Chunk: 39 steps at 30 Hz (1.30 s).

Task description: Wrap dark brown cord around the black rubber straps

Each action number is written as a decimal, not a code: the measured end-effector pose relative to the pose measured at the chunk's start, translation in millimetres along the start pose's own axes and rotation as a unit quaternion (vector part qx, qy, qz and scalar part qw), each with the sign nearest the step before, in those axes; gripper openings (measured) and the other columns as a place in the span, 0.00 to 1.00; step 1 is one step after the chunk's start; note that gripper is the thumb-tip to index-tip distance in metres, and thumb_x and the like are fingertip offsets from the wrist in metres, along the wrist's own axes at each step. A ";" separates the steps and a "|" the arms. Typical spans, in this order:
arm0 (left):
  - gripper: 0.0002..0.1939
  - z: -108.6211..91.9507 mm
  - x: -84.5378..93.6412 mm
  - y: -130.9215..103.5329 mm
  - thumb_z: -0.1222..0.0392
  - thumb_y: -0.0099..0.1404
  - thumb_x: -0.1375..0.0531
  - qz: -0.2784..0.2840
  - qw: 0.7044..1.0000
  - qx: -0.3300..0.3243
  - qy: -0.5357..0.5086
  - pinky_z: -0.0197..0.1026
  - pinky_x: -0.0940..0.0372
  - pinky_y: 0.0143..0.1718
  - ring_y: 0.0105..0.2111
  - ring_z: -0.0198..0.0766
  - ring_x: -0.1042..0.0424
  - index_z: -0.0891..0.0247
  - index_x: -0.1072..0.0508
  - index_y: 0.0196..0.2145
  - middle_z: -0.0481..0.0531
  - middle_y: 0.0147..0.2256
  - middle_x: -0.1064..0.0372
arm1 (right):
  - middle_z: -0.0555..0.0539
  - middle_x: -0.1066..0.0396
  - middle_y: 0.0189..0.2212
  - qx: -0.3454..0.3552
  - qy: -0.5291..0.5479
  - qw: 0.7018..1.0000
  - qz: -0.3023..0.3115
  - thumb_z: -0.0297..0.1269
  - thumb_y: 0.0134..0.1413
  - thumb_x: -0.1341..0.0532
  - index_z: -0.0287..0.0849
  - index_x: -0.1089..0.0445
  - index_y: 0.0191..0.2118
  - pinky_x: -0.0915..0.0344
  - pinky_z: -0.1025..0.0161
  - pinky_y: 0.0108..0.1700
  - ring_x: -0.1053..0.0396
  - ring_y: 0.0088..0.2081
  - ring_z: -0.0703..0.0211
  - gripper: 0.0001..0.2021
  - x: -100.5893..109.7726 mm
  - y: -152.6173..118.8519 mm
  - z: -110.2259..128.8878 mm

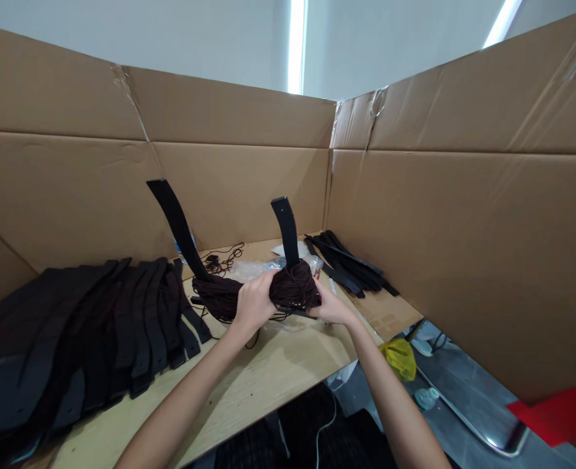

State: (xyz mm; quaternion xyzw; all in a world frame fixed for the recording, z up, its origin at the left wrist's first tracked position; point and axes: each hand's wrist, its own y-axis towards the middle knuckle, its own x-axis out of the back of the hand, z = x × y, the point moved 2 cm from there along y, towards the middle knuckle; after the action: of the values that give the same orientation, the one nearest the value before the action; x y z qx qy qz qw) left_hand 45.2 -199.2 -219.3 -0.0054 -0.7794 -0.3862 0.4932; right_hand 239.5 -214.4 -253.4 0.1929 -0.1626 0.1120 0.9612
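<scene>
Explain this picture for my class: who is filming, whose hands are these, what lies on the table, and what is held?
There is no machine here. A camera on a person's head looks forward and down, so both hands are their own. The left hand and right hand grip a bundle of dark cord wound on a curved black strap. On the wooden table lie a row of black straps at left and a smaller pile at right. Cardboard walls surround it.

Cord bundle (268, 292) between strap piles (87, 332)
</scene>
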 end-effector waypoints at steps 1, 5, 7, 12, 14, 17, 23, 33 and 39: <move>0.27 0.1 -0.3 -0.1 0.70 0.50 0.43 -0.002 1.000 -0.001 -0.001 0.45 0.31 0.43 0.43 0.50 0.25 0.65 0.31 0.50 0.58 0.44 0.25 | 0.40 0.33 0.52 0.006 0.002 1.000 -0.003 0.24 0.34 0.38 0.37 0.39 0.57 0.40 0.51 0.56 0.34 0.52 0.46 0.36 -0.9 2.0 2.3; 0.26 0.2 -0.9 0.1 0.68 0.51 0.43 -0.006 1.000 -0.003 -0.003 0.45 0.31 0.43 0.43 0.50 0.25 0.64 0.31 0.50 0.58 0.44 0.25 | 0.41 0.32 0.52 0.031 0.021 0.999 -0.008 0.30 0.35 0.32 0.39 0.39 0.56 0.39 0.52 0.56 0.34 0.53 0.47 0.37 -2.5 10.7 13.6; 0.26 -0.5 0.0 0.7 0.68 0.51 0.42 -0.004 1.000 -0.004 -0.005 0.45 0.31 0.42 0.42 0.50 0.25 0.64 0.32 0.50 0.59 0.44 0.24 | 0.40 0.33 0.53 0.042 0.031 0.999 -0.012 0.33 0.35 0.31 0.39 0.39 0.56 0.39 0.52 0.57 0.34 0.54 0.47 0.36 -2.6 15.5 19.1; 0.31 -5.4 6.3 2.2 0.59 0.49 0.38 0.006 1.000 -0.028 -0.014 0.48 0.33 0.45 0.44 0.52 0.26 0.67 0.34 0.53 0.61 0.46 0.26 | 0.39 0.31 0.51 0.058 0.053 0.997 -0.004 0.36 0.32 0.28 0.38 0.36 0.53 0.39 0.51 0.57 0.34 0.53 0.46 0.37 -2.8 25.1 25.8; 0.38 -7.8 7.6 2.3 0.55 0.47 0.35 0.006 0.999 -0.052 -0.011 0.50 0.35 0.50 0.47 0.54 0.28 0.70 0.36 0.55 0.64 0.47 0.28 | 0.39 0.31 0.51 0.059 0.063 0.996 0.001 0.38 0.31 0.27 0.38 0.36 0.54 0.40 0.51 0.58 0.34 0.53 0.46 0.38 -2.7 26.7 26.1; 0.44 -9.6 5.6 1.9 0.49 0.46 0.34 0.003 0.997 -0.072 0.003 0.54 0.40 0.53 0.48 0.56 0.30 0.72 0.39 0.57 0.67 0.48 0.29 | 0.38 0.33 0.53 0.055 0.079 0.995 0.006 0.41 0.31 0.26 0.39 0.37 0.55 0.42 0.49 0.59 0.35 0.55 0.45 0.40 -2.5 27.6 26.0; 0.45 -9.2 -4.4 1.9 0.49 0.48 0.34 -0.015 0.997 -0.073 0.017 0.54 0.40 0.52 0.48 0.57 0.30 0.72 0.43 0.59 0.68 0.47 0.29 | 0.38 0.34 0.54 0.044 0.099 0.994 0.015 0.45 0.26 0.25 0.41 0.38 0.57 0.45 0.47 0.62 0.38 0.57 0.43 0.46 -3.1 29.7 24.3; 0.25 -3.2 -8.1 2.7 0.67 0.56 0.44 -0.033 0.998 -0.038 0.029 0.47 0.33 0.37 0.38 0.51 0.24 0.70 0.34 0.53 0.62 0.38 0.24 | 0.40 0.35 0.55 0.045 0.088 0.994 0.037 0.39 0.30 0.26 0.41 0.42 0.60 0.42 0.51 0.60 0.37 0.57 0.46 0.46 -3.0 26.7 22.1; 0.23 -0.7 -6.4 1.3 0.68 0.57 0.46 -0.053 0.998 -0.027 0.027 0.47 0.32 0.39 0.40 0.52 0.25 0.70 0.32 0.51 0.64 0.42 0.25 | 0.38 0.45 0.62 0.041 0.021 0.998 0.037 0.25 0.32 0.33 0.39 0.58 0.67 0.44 0.55 0.60 0.41 0.59 0.47 0.53 -4.1 1.8 26.2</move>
State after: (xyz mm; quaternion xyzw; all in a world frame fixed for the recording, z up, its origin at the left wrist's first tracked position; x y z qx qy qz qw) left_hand 49.6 -196.4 -223.4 0.0330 -0.7540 -0.4330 0.4928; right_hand 228.2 -224.1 -231.4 0.2233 -0.1445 0.1577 0.9510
